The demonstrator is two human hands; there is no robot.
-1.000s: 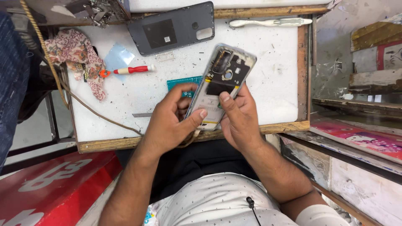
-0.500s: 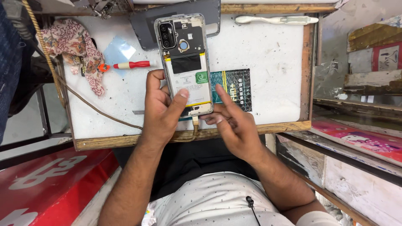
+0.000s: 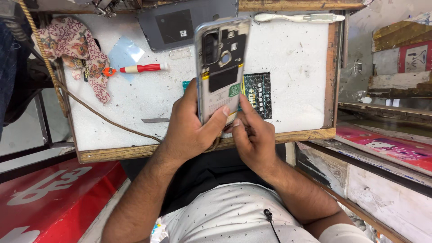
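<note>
The opened smartphone (image 3: 220,67) has come up and tipped since half a second ago: then it lay fairly flat toward the camera, now it stands taller over the bench with its left edge turned toward us, and the right hand (image 3: 254,135), which was spread open beside it, has closed in on its bottom end. The left hand (image 3: 191,128) is wrapped round the lower part of the phone, thumb pressed across the exposed inner face and fingers curled behind, a firm grip. The right hand's fingers are bunched at the phone's bottom edge, touching it; whether they pinch anything small there, I cannot tell. The phone shows its camera cluster, a black patch and a green sticker, back cover off. That dark grey back cover (image 3: 186,24) lies at the far side of the white work mat (image 3: 297,67), behind the phone. A black card with a printed grid (image 3: 258,94) lies on the mat just right of the phone. Over on the left, a red-handled screwdriver (image 3: 137,68) rests near a clear plastic sheet (image 3: 123,54) and a floral cloth (image 3: 74,47). A white toothbrush (image 3: 299,18) lies along the far edge, and a brown cord (image 3: 96,112) trails across the mat's left part toward the hands.
</note>
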